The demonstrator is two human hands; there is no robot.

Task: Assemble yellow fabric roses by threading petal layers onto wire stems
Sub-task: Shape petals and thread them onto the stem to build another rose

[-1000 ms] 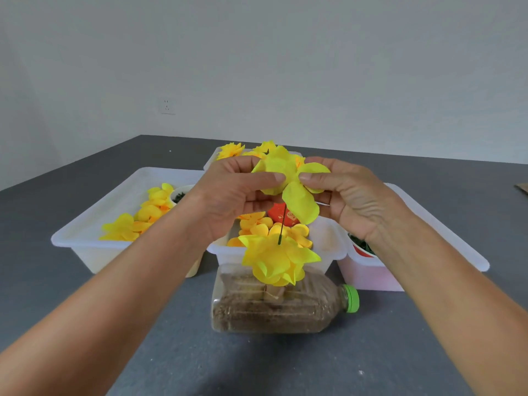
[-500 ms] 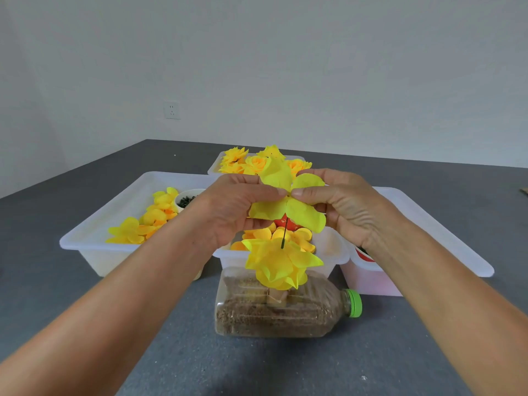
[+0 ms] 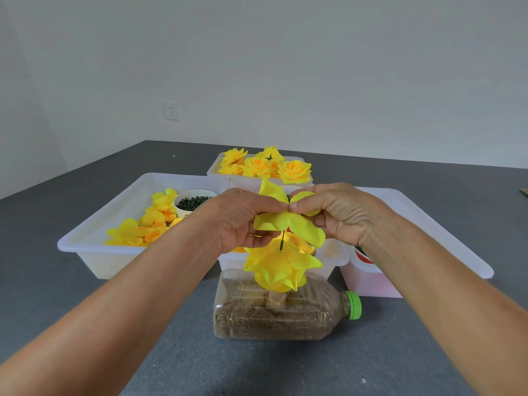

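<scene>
Nearest to us, both forearms reach in from the bottom corners over the dark grey table [image 3: 85, 304]. Just beyond them a clear plastic bottle [image 3: 274, 312] lies on its side, its green cap [image 3: 353, 305] pointing right, half full of brown grain. A partly built rose [image 3: 281, 265] of folded yellow petals stands on top of the bottle, and a dark green wire stem [image 3: 282, 242] rises out of its middle.

Right above that stem we hold a loose yellow petal layer [image 3: 288, 224]. Our left hand [image 3: 243, 218] pinches it from the left, thumb underneath and fingers curled on top. Our right hand [image 3: 343, 212] pinches it from the right, and the fingertips of both hands meet at the middle of the layer. The tip of the stem reaches the layer's underside; we cannot tell whether it has gone through.

Behind the hands, a wide white tray [image 3: 94, 247] on the left holds a heap of loose yellow petals [image 3: 143, 228] and a small white cup of dark green pieces [image 3: 193, 202]. A smaller white bin [image 3: 331, 257] sits behind the bottle, and another white tray [image 3: 445, 230] spreads out on the right. Farthest back, a white box [image 3: 213, 170] carries finished yellow roses [image 3: 264, 165]. On the wall beyond it sits a white socket [image 3: 171, 110].
</scene>
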